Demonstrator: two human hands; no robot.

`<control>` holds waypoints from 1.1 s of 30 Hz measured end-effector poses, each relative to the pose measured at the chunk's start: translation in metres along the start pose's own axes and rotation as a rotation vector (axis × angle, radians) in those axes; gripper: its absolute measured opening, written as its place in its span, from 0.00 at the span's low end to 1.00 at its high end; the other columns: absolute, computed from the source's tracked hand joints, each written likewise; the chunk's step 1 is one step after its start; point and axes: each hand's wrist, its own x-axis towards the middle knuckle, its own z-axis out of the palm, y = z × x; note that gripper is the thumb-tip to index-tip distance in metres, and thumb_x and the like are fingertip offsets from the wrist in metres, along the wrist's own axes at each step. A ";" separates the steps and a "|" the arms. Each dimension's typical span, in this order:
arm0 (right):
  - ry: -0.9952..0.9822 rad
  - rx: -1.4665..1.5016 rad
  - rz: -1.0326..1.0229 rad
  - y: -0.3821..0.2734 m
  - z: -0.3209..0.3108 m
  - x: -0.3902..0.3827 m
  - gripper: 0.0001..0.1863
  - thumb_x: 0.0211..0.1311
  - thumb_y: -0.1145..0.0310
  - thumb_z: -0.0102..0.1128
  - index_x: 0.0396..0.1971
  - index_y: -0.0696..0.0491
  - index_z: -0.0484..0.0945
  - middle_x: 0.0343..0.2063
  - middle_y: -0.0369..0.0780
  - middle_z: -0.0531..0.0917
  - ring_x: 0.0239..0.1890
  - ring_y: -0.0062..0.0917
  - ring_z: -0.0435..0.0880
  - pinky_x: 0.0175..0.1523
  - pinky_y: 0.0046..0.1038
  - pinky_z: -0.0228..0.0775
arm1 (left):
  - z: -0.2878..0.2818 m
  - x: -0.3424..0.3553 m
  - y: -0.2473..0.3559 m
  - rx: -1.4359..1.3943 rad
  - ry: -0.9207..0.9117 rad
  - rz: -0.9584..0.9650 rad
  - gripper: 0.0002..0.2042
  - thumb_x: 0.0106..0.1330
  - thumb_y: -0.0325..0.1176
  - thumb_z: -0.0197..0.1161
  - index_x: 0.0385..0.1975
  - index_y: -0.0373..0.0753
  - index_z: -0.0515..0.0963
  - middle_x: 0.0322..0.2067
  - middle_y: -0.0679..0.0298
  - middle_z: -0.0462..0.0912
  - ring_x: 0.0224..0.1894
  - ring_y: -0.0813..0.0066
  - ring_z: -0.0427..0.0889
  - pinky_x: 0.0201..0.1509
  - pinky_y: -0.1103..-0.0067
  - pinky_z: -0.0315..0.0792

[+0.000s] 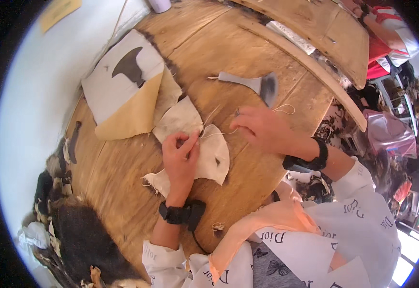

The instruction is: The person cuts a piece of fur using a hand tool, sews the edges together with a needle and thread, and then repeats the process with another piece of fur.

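A pale cream piece of hide [212,165], with a small dark spot and ragged ends, lies on the wooden table. My left hand [180,156] is closed on its edge, thumb and fingertips pinched together near a seam. White thread [221,134] runs from that spot to my right hand [262,128], whose fingers are pinched on it. Past the right hand, a loose loop of the same thread curls over the table. Whether a needle sits in the right fingers cannot be seen. Another cream flap [180,117] adjoins the piece just beyond my left hand.
A broad-bladed scraper [255,85] lies beyond my right hand. At the far left, a dark curved blade [130,66] rests on a folded white and tan hide [123,91]. Dark fur [84,240] is heaped at the near left. Another person [392,38] works at the far right.
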 end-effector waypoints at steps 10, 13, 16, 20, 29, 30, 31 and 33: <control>-0.131 0.094 -0.116 0.003 0.006 0.005 0.05 0.48 0.70 0.56 0.24 0.55 0.73 0.24 0.41 0.71 0.30 0.36 0.73 0.36 0.33 0.65 | -0.002 -0.003 -0.001 -0.036 0.015 -0.053 0.12 0.49 0.25 0.63 0.35 0.45 0.81 0.30 0.65 0.71 0.31 0.70 0.69 0.35 0.79 0.67; -0.263 0.198 -0.107 -0.015 -0.019 0.000 0.05 0.49 0.70 0.56 0.22 0.55 0.73 0.23 0.41 0.72 0.29 0.35 0.72 0.35 0.32 0.65 | -0.004 -0.002 0.001 -0.041 -0.040 -0.072 0.12 0.53 0.25 0.61 0.37 0.44 0.80 0.32 0.64 0.71 0.36 0.70 0.70 0.38 0.79 0.66; -0.254 0.317 -0.113 -0.035 -0.030 -0.001 0.03 0.49 0.72 0.56 0.21 0.54 0.73 0.22 0.40 0.73 0.28 0.34 0.74 0.32 0.30 0.65 | -0.002 -0.001 0.001 -0.010 -0.021 -0.039 0.12 0.51 0.25 0.62 0.37 0.44 0.80 0.31 0.64 0.71 0.36 0.69 0.71 0.38 0.78 0.67; -0.241 0.446 -0.199 -0.043 -0.029 -0.001 0.01 0.49 0.74 0.57 0.24 0.53 0.75 0.20 0.38 0.74 0.23 0.32 0.75 0.26 0.28 0.65 | -0.002 -0.001 0.001 0.000 -0.004 -0.037 0.12 0.51 0.25 0.62 0.36 0.44 0.80 0.31 0.64 0.71 0.35 0.69 0.71 0.37 0.78 0.66; -0.218 0.496 -0.358 -0.050 -0.036 0.003 0.06 0.46 0.75 0.59 0.27 0.52 0.76 0.20 0.39 0.74 0.21 0.33 0.75 0.24 0.28 0.64 | -0.003 0.000 0.001 0.002 -0.012 -0.054 0.10 0.51 0.25 0.61 0.35 0.43 0.81 0.30 0.64 0.71 0.34 0.70 0.71 0.36 0.79 0.66; -0.223 0.493 -0.352 -0.050 -0.034 0.005 0.07 0.46 0.75 0.59 0.28 0.52 0.76 0.21 0.39 0.74 0.22 0.33 0.75 0.24 0.29 0.64 | -0.004 -0.001 0.000 0.004 -0.007 -0.048 0.10 0.51 0.25 0.61 0.35 0.42 0.81 0.30 0.64 0.72 0.34 0.70 0.71 0.35 0.79 0.66; -0.220 0.492 -0.354 -0.050 -0.032 0.006 0.07 0.46 0.75 0.59 0.28 0.52 0.76 0.21 0.39 0.74 0.22 0.33 0.75 0.24 0.29 0.64 | -0.005 0.000 0.002 0.006 -0.007 -0.045 0.10 0.51 0.25 0.61 0.35 0.42 0.81 0.30 0.64 0.72 0.34 0.70 0.71 0.35 0.79 0.66; -0.162 0.370 -0.326 -0.049 -0.021 0.014 0.05 0.46 0.72 0.61 0.26 0.50 0.77 0.15 0.38 0.68 0.17 0.31 0.69 0.22 0.29 0.59 | -0.009 0.001 0.009 -0.018 -0.003 -0.103 0.12 0.49 0.24 0.62 0.34 0.44 0.81 0.31 0.64 0.72 0.32 0.68 0.70 0.35 0.77 0.67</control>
